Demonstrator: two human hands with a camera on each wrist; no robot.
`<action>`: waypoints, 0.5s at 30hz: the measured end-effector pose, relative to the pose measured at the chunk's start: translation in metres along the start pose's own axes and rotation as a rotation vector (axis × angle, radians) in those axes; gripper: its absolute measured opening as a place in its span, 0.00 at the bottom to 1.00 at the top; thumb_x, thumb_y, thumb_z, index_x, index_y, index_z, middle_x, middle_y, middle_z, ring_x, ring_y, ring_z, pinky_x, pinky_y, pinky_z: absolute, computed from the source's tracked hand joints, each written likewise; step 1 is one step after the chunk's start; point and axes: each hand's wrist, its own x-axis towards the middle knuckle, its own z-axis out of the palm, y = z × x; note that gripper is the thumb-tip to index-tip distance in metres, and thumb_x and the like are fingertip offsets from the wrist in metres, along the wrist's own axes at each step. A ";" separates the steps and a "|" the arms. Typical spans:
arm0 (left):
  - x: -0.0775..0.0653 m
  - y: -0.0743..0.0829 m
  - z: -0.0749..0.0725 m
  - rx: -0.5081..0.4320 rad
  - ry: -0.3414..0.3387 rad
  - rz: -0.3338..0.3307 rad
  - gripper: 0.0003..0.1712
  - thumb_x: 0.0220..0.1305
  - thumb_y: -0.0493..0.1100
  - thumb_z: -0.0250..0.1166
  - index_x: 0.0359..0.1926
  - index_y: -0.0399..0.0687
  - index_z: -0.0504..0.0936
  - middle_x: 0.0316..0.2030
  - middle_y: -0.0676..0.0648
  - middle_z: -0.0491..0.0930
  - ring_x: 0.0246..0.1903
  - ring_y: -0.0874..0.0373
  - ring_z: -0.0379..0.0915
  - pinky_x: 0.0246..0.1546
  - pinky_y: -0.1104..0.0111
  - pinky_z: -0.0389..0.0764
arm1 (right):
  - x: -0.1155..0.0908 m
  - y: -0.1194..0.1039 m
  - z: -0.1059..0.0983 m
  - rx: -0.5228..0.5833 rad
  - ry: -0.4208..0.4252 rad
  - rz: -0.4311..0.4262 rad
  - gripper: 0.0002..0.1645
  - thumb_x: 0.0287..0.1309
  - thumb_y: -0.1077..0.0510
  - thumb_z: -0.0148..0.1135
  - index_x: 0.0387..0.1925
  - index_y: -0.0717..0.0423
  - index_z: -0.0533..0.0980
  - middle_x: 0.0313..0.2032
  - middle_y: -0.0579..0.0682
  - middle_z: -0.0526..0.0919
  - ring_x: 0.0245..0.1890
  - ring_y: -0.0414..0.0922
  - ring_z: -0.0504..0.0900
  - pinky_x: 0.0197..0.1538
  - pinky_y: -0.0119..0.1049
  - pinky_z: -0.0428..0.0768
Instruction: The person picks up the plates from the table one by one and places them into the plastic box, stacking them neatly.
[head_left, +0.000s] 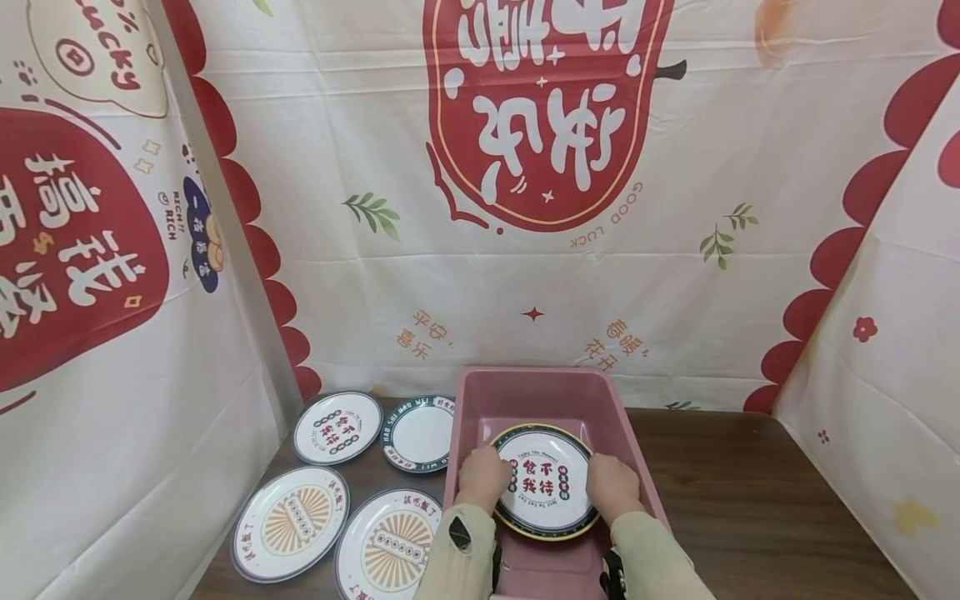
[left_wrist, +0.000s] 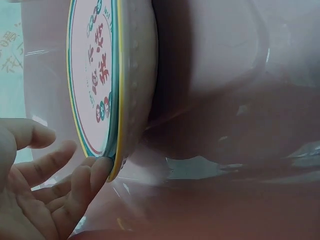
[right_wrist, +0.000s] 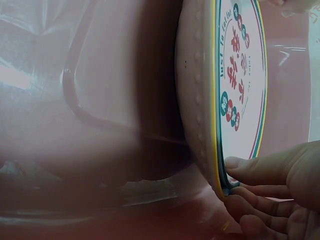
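1. Head view: one round, yellow-rimmed plate, inside the pink bin, between its side walls. Face up; being round, it has no long axis. Its red lettering stands upright towards me, "Enjoy The Moment" along the far edge.
2. My left hand: grasping the plate's left edge, fingertips at the rim. Left wrist view shows the other fingers bent beside it.
3. My right hand: pinching the right edge, thumb on the plate's face, fingers curled at the underside of the rim.
4. Underside: pale, with a row of raised dots, seen side-on by both wrist cameras. A dark shadow lies behind it; whether base and bin floor touch I cannot tell. Nor can I tell if this is a single piece or several nested.
5. Left of the bin, on the brown bench: a red-lettered plate; a green-rimmed plate, right edge hidden by the bin; a far sunburst plate; a near sunburst plate, cut off by the lower border.
6. Bin's near end: partly covered by my pale sleeves and cropped below. Small print on the plate: blurred in left wrist view.
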 end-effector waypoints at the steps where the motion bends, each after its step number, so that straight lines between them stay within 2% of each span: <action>1: 0.000 0.000 0.000 -0.001 -0.003 0.000 0.15 0.59 0.43 0.59 0.18 0.42 0.75 0.15 0.48 0.70 0.15 0.57 0.68 0.17 0.65 0.71 | 0.000 0.000 0.000 -0.001 0.000 0.000 0.04 0.55 0.67 0.58 0.27 0.67 0.75 0.19 0.54 0.74 0.19 0.46 0.72 0.24 0.42 0.76; 12: 0.002 -0.001 0.002 -0.007 -0.020 -0.004 0.14 0.59 0.43 0.60 0.19 0.42 0.75 0.15 0.49 0.70 0.15 0.58 0.67 0.16 0.66 0.70 | -0.001 -0.001 -0.002 0.022 -0.027 0.023 0.04 0.56 0.67 0.59 0.30 0.68 0.75 0.20 0.54 0.73 0.20 0.46 0.72 0.25 0.41 0.76; 15: 0.001 0.003 -0.004 -0.022 -0.057 0.023 0.13 0.59 0.44 0.61 0.22 0.40 0.77 0.17 0.48 0.72 0.17 0.56 0.69 0.19 0.65 0.72 | 0.000 -0.002 -0.006 0.070 -0.045 0.036 0.05 0.54 0.66 0.61 0.30 0.68 0.75 0.21 0.54 0.74 0.21 0.47 0.72 0.27 0.40 0.76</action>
